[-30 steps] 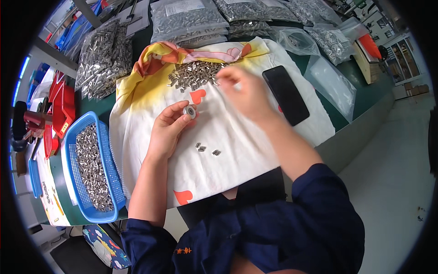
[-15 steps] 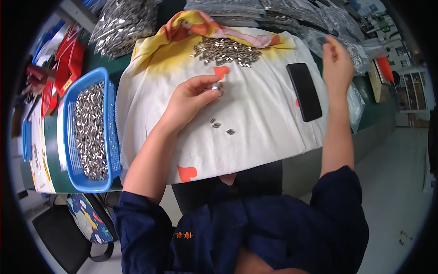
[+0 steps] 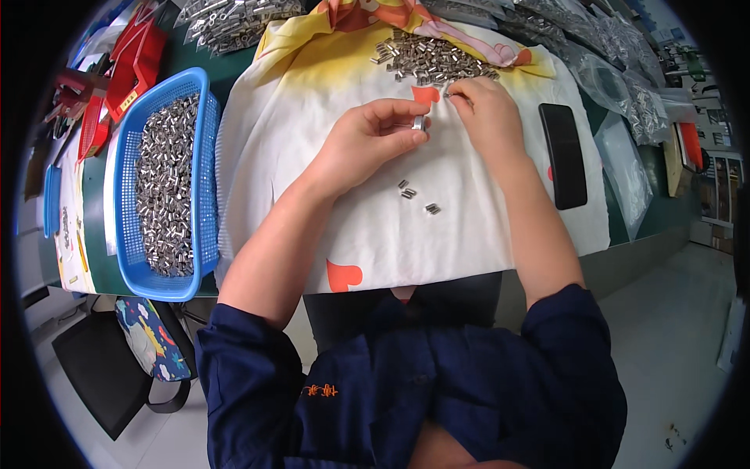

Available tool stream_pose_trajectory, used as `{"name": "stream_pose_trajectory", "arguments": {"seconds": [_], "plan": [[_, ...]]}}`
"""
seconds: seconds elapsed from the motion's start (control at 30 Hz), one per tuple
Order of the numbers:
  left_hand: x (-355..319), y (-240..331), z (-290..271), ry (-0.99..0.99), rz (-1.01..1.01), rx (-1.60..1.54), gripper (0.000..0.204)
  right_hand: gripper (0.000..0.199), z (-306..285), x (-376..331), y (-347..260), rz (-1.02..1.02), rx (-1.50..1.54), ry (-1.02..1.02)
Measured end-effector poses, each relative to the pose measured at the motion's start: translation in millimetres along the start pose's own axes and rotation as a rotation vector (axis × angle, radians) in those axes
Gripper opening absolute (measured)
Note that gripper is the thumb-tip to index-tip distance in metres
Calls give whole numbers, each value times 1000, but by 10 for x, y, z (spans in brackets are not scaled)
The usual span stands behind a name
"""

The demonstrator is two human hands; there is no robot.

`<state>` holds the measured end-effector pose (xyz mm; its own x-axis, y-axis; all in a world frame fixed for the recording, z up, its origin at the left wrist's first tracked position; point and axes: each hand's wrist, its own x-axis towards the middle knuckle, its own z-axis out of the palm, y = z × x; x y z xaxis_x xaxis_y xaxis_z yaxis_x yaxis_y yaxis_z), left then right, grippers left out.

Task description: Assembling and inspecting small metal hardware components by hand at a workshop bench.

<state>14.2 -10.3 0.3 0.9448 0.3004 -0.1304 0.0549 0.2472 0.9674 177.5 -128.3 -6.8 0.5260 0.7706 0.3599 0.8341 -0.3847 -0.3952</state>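
Note:
My left hand (image 3: 361, 142) is closed in a pinch on a round silver metal ring-like part (image 3: 419, 123), held above the white cloth (image 3: 469, 242). To its right, my right hand (image 3: 492, 117) has thumb and fingertips pressed together at the near edge of a pile of small metal cylinders (image 3: 430, 61). A tiny metal piece (image 3: 448, 94) shows at those fingertips, its shape partly hidden. Several loose metal cylinders (image 3: 408, 192) lie on the cloth below my hands.
A blue plastic basket (image 3: 205, 184) full of small metal cylinders stands at the left. A black phone (image 3: 563, 156) lies on the cloth's right side. Red bins (image 3: 139, 66) are at far left. Plastic bags of metal parts (image 3: 230, 23) sit at the back, with more bags (image 3: 594, 47) at back right.
My right hand has come from beyond the phone leftward to the pile, its fingers now pinched on a tiny metal piece. The left hand still holds the round part. The view has shifted.

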Motion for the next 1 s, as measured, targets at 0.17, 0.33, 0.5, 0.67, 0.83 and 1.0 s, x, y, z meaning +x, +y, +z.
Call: {"name": "stream_pose_trajectory", "arguments": {"seconds": [0.17,0.33,0.5,0.67,0.83,1.0], "plan": [[14,-6,22,-1,30,-17,33,11,-70,33,110,42,263,7],[9,-25,-9,43,29,-107,35,9,-224,-96,-171,230,945,-262],[13,-14,-9,24,55,-176,34,11,-225,-128,-247,17,859,-247],[13,-4,3,29,58,-184,34,10,-184,-138,-278,-37,768,-167],[0,3,39,86,80,-178,34,5,-150,-165,-390,-263,456,116],[9,-1,-5,63,64,-197,34,7,-221,-149,-340,-116,673,-60]]}}
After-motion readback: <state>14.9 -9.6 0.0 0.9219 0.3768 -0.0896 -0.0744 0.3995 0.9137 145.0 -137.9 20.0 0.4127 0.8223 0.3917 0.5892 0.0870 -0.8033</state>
